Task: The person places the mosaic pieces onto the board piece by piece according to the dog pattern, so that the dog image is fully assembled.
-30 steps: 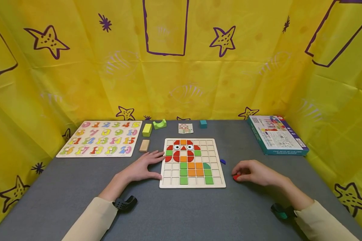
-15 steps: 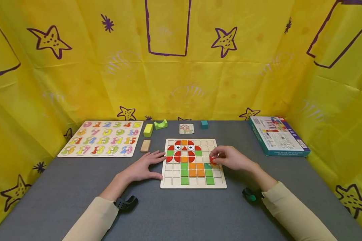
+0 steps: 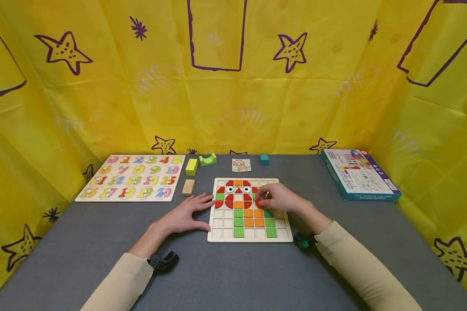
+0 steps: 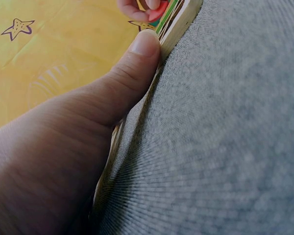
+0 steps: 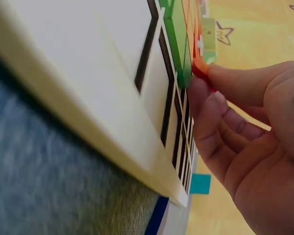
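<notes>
A square wooden grid board [image 3: 221, 236] lies on the grey table, partly filled with red, green, orange and teal tiles and two round eye tiles. My left hand [image 3: 186, 214] rests against its left edge, fingers spread, the thumb [image 4: 144, 46] lying along the side in the left wrist view. Over the right half of the board, my right hand [image 3: 281, 198] pinches a red tile [image 3: 259, 203] between thumb and fingertips. In the right wrist view that red tile [image 5: 201, 68] is right beside the teal tile [image 5: 184, 78]. My right hand covers some cells of the board.
A number puzzle board [image 3: 130, 178] lies at the left. Near it stand a yellow block [image 3: 191, 167], a green arch block [image 3: 208, 160] and a plain wooden block [image 3: 188, 187]. Behind the board are a picture card [image 3: 241, 165] and a teal cube [image 3: 264, 160]. A flat box [image 3: 359, 175] lies at right.
My right hand has carried the red tile leftward from the table beside the board to over its tiles. My left hand has stayed at the left edge.
</notes>
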The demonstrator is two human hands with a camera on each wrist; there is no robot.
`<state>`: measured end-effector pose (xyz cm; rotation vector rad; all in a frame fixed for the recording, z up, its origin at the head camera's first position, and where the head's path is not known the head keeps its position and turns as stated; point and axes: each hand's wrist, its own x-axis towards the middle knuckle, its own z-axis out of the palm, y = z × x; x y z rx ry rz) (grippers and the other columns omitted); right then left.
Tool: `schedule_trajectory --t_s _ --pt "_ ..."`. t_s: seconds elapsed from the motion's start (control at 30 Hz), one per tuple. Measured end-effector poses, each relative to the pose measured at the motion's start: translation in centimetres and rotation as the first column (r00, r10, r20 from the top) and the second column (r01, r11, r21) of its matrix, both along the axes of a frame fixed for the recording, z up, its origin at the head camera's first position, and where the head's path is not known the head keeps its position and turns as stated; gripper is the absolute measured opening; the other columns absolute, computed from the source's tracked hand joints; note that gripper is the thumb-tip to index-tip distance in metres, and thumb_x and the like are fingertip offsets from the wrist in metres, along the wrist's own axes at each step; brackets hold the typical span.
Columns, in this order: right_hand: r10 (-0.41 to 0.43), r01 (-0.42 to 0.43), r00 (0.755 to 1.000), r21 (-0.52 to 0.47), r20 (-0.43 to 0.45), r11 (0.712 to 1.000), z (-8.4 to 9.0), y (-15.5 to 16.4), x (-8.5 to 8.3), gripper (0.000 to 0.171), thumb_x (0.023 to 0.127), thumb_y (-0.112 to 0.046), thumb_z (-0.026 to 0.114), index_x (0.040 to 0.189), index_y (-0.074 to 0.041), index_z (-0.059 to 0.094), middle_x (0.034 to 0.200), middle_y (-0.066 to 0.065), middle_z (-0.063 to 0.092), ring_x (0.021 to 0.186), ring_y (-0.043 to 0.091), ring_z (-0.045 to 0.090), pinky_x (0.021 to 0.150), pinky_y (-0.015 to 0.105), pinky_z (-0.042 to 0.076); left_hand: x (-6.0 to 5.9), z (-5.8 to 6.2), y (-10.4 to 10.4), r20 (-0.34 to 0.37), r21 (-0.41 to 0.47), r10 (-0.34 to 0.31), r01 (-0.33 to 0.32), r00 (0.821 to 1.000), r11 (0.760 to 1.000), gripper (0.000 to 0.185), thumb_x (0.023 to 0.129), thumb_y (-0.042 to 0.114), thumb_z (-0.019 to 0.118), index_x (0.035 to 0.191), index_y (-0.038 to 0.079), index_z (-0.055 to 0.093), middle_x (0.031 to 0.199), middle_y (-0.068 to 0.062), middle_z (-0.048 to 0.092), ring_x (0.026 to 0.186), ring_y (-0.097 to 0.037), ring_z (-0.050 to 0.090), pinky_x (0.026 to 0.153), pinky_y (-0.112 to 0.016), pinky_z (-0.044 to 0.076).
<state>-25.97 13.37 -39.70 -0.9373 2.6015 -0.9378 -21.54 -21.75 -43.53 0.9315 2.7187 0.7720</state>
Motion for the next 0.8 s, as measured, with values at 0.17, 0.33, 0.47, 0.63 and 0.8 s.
schedule_trajectory --t_s 0.17,0.33,0.47,0.63,0.8 --pt "-0.001 0.001 1.0 0.034 -0.004 0.999 -0.22 -0.44 -0.31 0.005 0.093 -0.005 0.073 0.097 -0.006 0.073 0.087 -0.003 0.067 0.077 0.015 0.056 0.071 0.028 0.052 0.02 0.1 0.05 0.008 -0.005 -0.002 0.003 1.0 1.0 0.09 0.082 0.058 0.077 0.154 0.013 0.045 0.162 -0.004 0.033 0.152 -0.032 0.018 0.121 -0.055 0.008" --pt "-0.02 0.02 1.0 0.041 -0.005 0.999 -0.05 -0.46 -0.33 0.005 0.092 -0.009 0.076 0.096 -0.008 0.073 0.087 -0.003 0.066 0.077 0.016 0.057 0.07 0.029 0.053 0.02 0.2 0.05 0.004 -0.006 0.001 -0.001 1.0 1.0 0.09 0.082 0.058 0.077 0.154 0.013 0.045 0.162 -0.004 0.033 0.152 -0.032 0.018 0.121 -0.055 0.008" --pt "-0.024 0.024 1.0 0.054 -0.006 0.998 -0.04 -0.49 -0.34 0.006 0.091 -0.011 0.077 0.094 -0.01 0.072 0.084 -0.004 0.064 0.077 0.016 0.056 0.07 0.029 0.052 0.04 0.19 0.04 0.005 -0.004 -0.004 0.004 1.0 1.0 0.09 0.083 0.058 0.077 0.154 0.013 0.045 0.162 -0.004 0.033 0.152 -0.032 0.018 0.121 -0.054 0.008" --pt "-0.015 0.017 1.0 0.073 -0.023 0.997 0.02 -0.65 -0.25 0.007 0.09 -0.012 0.078 0.09 -0.011 0.072 0.08 -0.004 0.063 0.076 0.016 0.055 0.069 0.029 0.05 -0.01 0.16 0.03 -0.006 0.007 -0.011 0.011 1.0 1.0 0.09 0.083 0.058 0.076 0.153 0.012 0.046 0.162 -0.006 0.034 0.151 -0.034 0.019 0.12 -0.057 0.01" --pt "0.006 -0.002 0.999 0.086 -0.042 0.996 0.16 -0.98 -0.15 0.007 0.09 -0.01 0.078 0.089 -0.009 0.071 0.078 -0.003 0.061 0.074 0.016 0.054 0.068 0.029 0.049 -0.03 0.14 -0.02 -0.006 0.007 -0.01 0.01 1.0 1.0 0.09 0.083 0.058 0.076 0.153 0.012 0.045 0.162 -0.006 0.033 0.151 -0.034 0.019 0.12 -0.056 0.009"
